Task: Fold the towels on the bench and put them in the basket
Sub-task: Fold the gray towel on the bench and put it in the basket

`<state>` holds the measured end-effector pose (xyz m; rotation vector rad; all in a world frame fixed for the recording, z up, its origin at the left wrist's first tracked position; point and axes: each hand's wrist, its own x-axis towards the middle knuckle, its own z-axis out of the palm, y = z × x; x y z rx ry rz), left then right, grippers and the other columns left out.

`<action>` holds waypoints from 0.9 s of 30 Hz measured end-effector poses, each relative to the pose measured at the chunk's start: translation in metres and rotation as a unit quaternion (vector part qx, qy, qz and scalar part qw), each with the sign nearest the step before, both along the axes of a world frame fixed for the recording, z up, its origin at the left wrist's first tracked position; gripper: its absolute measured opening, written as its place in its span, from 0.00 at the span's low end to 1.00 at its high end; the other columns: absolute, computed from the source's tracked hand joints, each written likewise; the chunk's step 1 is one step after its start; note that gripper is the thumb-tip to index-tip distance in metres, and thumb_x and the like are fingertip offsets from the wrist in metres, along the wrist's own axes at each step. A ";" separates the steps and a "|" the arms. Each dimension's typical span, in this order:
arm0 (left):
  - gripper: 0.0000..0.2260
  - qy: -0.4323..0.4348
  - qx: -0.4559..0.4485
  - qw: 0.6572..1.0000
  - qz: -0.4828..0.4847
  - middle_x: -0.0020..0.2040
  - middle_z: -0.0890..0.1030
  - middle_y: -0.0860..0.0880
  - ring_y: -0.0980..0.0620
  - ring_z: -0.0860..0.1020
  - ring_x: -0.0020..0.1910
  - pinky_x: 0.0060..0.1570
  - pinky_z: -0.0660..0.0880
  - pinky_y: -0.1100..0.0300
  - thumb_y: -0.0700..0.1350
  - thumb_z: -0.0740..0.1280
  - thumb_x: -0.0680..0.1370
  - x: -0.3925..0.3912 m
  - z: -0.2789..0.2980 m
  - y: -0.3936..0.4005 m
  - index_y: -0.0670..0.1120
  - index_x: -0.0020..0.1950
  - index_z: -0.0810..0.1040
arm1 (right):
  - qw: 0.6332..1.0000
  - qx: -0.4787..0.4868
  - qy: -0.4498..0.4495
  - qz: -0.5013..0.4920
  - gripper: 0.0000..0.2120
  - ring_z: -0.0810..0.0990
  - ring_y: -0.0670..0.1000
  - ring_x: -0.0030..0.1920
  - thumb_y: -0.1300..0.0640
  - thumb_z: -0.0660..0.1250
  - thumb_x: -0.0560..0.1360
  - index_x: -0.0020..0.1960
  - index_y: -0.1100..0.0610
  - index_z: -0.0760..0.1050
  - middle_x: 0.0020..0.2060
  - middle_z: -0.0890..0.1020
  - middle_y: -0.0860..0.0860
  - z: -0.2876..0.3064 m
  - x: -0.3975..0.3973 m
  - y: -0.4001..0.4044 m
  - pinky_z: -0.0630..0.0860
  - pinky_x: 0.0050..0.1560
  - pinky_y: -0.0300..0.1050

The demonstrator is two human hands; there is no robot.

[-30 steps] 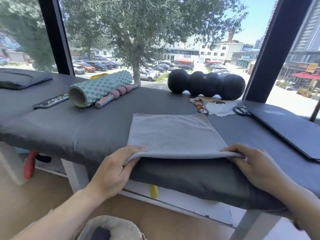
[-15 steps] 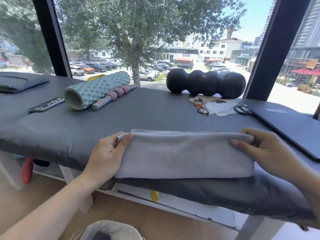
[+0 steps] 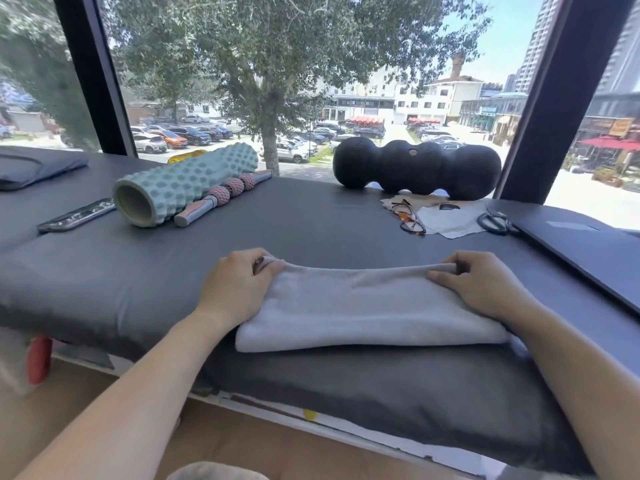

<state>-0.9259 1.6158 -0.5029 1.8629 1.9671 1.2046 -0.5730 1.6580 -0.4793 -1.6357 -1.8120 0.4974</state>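
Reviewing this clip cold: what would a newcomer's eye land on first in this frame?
Most likely the grey towel, folded into a long band at the near edge of the dark bench, with the left hand and right hand pinching its far corners. Behind it lie a mint foam roller to the left and a black bumpy roller by the window.

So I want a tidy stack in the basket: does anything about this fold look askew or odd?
Slightly. The grey towel sags in the middle of its far edge between the left hand and right hand, which pinch its far corners, and its near edge runs a little crooked. No damage shows.
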 end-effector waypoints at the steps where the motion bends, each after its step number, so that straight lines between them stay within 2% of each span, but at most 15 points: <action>1: 0.10 0.004 -0.007 1.000 0.008 0.32 0.79 0.55 0.50 0.79 0.38 0.42 0.78 0.50 0.55 0.68 0.79 -0.001 -0.002 0.002 0.55 0.40 0.82 | 1.000 0.006 -0.013 -0.003 0.07 0.77 0.47 0.36 0.49 0.75 0.74 0.40 0.50 0.80 0.34 0.81 0.48 -0.001 0.001 0.002 0.68 0.34 0.43; 4: 0.08 0.011 -0.033 0.999 0.019 0.35 0.81 0.56 0.52 0.79 0.40 0.41 0.77 0.53 0.55 0.69 0.78 -0.002 0.001 0.006 0.56 0.40 0.82 | 0.999 0.012 -0.040 -0.003 0.06 0.79 0.48 0.40 0.49 0.75 0.73 0.41 0.49 0.80 0.36 0.82 0.48 -0.002 0.003 0.007 0.69 0.36 0.42; 7: 0.08 0.055 -0.057 0.996 0.046 0.39 0.82 0.57 0.52 0.79 0.43 0.42 0.76 0.54 0.55 0.69 0.78 0.001 0.005 0.006 0.55 0.40 0.81 | 0.999 0.006 -0.044 -0.010 0.05 0.79 0.49 0.44 0.50 0.74 0.74 0.46 0.48 0.79 0.41 0.82 0.48 -0.004 0.004 0.013 0.70 0.39 0.42; 10: 0.08 0.107 -0.081 0.988 0.076 0.41 0.79 0.57 0.50 0.78 0.45 0.41 0.71 0.55 0.56 0.68 0.78 0.005 0.006 0.006 0.54 0.44 0.79 | 0.998 0.000 -0.057 -0.017 0.04 0.78 0.50 0.46 0.51 0.72 0.76 0.50 0.46 0.78 0.44 0.81 0.48 -0.007 0.002 0.017 0.69 0.44 0.45; 13: 0.08 0.132 -0.096 0.983 0.086 0.42 0.78 0.56 0.49 0.76 0.47 0.41 0.68 0.55 0.58 0.67 0.79 0.006 0.008 0.008 0.55 0.46 0.78 | 0.998 -0.003 -0.059 -0.020 0.03 0.78 0.49 0.45 0.53 0.71 0.77 0.47 0.45 0.80 0.43 0.82 0.48 -0.008 0.001 0.018 0.69 0.42 0.43; 17: 0.06 0.079 -0.133 0.987 0.044 0.45 0.80 0.57 0.52 0.78 0.47 0.44 0.73 0.55 0.58 0.69 0.78 -0.001 0.010 0.009 0.57 0.46 0.80 | 0.999 -0.015 -0.022 -0.025 0.04 0.80 0.48 0.43 0.56 0.72 0.76 0.48 0.47 0.82 0.43 0.84 0.49 -0.004 0.005 0.015 0.72 0.39 0.41; 19: 0.04 0.016 -0.140 0.990 -0.001 0.43 0.82 0.57 0.54 0.80 0.45 0.42 0.74 0.57 0.53 0.70 0.78 -0.009 0.014 0.008 0.56 0.45 0.83 | 0.999 -0.017 0.005 -0.027 0.04 0.80 0.49 0.43 0.57 0.72 0.76 0.48 0.48 0.82 0.43 0.84 0.49 -0.003 0.006 0.013 0.72 0.39 0.41; 21: 0.05 -0.010 -0.137 0.990 -0.020 0.41 0.84 0.56 0.57 0.81 0.43 0.40 0.72 0.62 0.47 0.70 0.79 -0.015 0.015 0.006 0.53 0.45 0.85 | 0.999 -0.017 -0.001 -0.027 0.05 0.80 0.48 0.42 0.57 0.72 0.76 0.47 0.48 0.82 0.43 0.84 0.49 -0.003 0.005 0.013 0.71 0.38 0.41; 24: 0.04 -0.042 -0.089 0.995 0.023 0.39 0.84 0.55 0.55 0.82 0.42 0.42 0.74 0.60 0.44 0.74 0.76 -0.015 0.012 0.007 0.51 0.42 0.85 | 0.999 -0.010 -0.034 -0.034 0.06 0.78 0.46 0.43 0.57 0.71 0.76 0.46 0.46 0.80 0.41 0.83 0.47 -0.004 0.003 0.016 0.69 0.38 0.38; 27: 0.06 -0.033 -0.057 0.996 0.063 0.37 0.83 0.57 0.54 0.82 0.42 0.45 0.78 0.56 0.46 0.76 0.74 -0.010 0.007 0.008 0.54 0.38 0.83 | 0.997 -0.003 -0.057 -0.042 0.09 0.77 0.45 0.42 0.59 0.70 0.77 0.44 0.45 0.79 0.40 0.82 0.47 -0.003 0.001 0.014 0.68 0.37 0.36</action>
